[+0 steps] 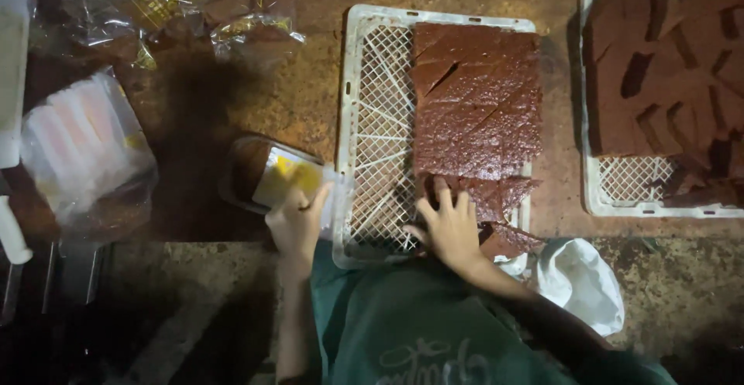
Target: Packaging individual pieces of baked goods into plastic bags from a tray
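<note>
A white plastic lattice tray lies in front of me with a large slab of dark brown cake cut into wedges on its right half. My right hand rests fingers-down on a brown cake piece at the tray's near edge. My left hand holds a clear plastic bag with yellow print, which has a brown piece inside, just left of the tray.
A second white tray with several brown cake pieces stands at the right. Packed clear bags are piled at the back left, a stack of bags at the left. A white cloth lies near my right arm.
</note>
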